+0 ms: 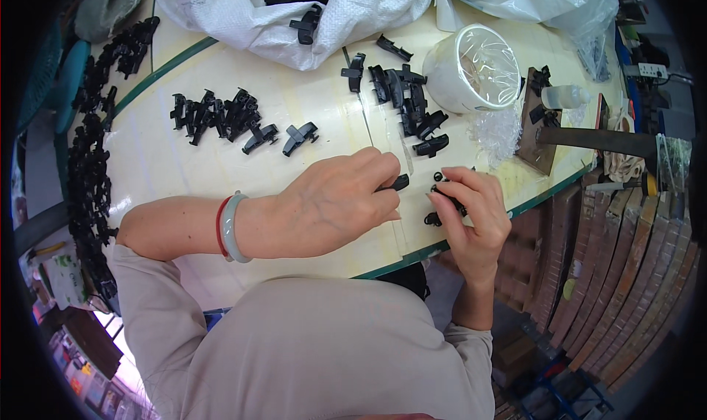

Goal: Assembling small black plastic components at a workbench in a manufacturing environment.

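Note:
My left hand (331,199) is closed around a black plastic clip-like part (398,183), whose end sticks out past the fingers; the rest is hidden. A red cord and a pale bangle circle that wrist. To the right, my right hand (475,210) has its thumb and fingers curled together at a small heap of black pieces (433,219). Whatever lies between those fingertips is too small to make out. Just beyond the hands sit several black plastic parts (414,114) in a loose pile. Another group of them (221,116) is spread on the table (294,100) farther left.
A white tub (445,74) with a clear plastic liner stands at the back right, beside a small white bottle (563,97) and a metal bar (596,139). A white woven sack (221,15) holds more black parts. A long row of black parts (88,177) lines the left edge.

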The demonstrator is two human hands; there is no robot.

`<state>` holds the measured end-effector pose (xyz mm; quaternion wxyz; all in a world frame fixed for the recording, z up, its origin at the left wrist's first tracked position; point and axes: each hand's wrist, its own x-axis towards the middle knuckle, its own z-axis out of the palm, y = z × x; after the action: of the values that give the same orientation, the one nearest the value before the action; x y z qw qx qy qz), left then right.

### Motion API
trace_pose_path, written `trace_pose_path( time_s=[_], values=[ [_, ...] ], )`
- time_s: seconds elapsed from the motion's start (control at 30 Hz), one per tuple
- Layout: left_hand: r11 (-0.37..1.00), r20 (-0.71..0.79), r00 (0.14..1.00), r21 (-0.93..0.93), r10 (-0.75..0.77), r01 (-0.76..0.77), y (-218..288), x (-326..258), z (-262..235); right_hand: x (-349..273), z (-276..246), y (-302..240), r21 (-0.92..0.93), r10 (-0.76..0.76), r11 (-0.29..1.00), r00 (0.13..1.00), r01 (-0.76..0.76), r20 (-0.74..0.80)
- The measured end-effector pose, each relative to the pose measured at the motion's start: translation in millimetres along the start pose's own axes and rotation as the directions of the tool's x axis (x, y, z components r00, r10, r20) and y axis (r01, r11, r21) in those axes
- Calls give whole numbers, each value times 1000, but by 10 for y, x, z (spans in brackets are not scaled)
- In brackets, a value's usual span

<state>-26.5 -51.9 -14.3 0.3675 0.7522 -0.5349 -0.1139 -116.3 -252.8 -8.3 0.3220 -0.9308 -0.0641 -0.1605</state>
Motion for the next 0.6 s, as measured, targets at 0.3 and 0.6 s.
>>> trace_pose_path(
  time_s=[0.3,0.6],
  values=[
    [742,171,935,-572,-310,351,-16,154,-106,13,63,-146,180,-52,982,997,61,-56],
    [440,413,838,-717,-358,541,-86,181,-147,32,47,-172,265,-34,964,999,32,2]
  ],
)
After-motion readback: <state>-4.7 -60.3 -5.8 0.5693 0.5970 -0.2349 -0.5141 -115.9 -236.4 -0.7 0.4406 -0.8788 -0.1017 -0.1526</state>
